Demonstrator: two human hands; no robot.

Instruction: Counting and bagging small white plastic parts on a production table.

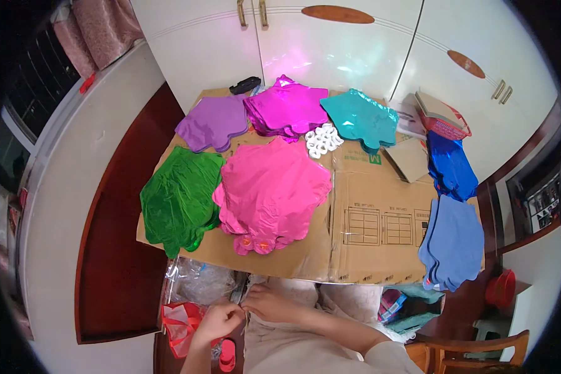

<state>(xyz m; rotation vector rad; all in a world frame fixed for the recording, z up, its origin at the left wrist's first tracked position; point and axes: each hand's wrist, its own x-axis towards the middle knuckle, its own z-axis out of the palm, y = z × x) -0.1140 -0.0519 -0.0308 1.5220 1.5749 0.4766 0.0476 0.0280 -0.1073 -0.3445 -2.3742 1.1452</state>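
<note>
My left hand (219,321) and my right hand (273,305) meet over my lap, just below the front edge of the cardboard. Fingertips of both hands are pinched close together. Whatever they hold, if anything, is too small or hidden to make out. On the cardboard ahead lies a large stack of flat pink foil balloons (274,187), with a stack of green foil balloons (179,198) at its left. Behind them are flat stacks of purple balloons (214,121), magenta balloons (288,107) and teal balloons (363,117). Small white rings (323,141) lie in a pile between.
The cardboard sheet (374,187) also carries shiny blue balloons (452,165), matte blue ones (456,243) and a pink basket (445,126). White cabinet doors (336,47) stand behind. Around me are a red bag (182,324), a red slipper (227,355) and a wooden chair (480,345).
</note>
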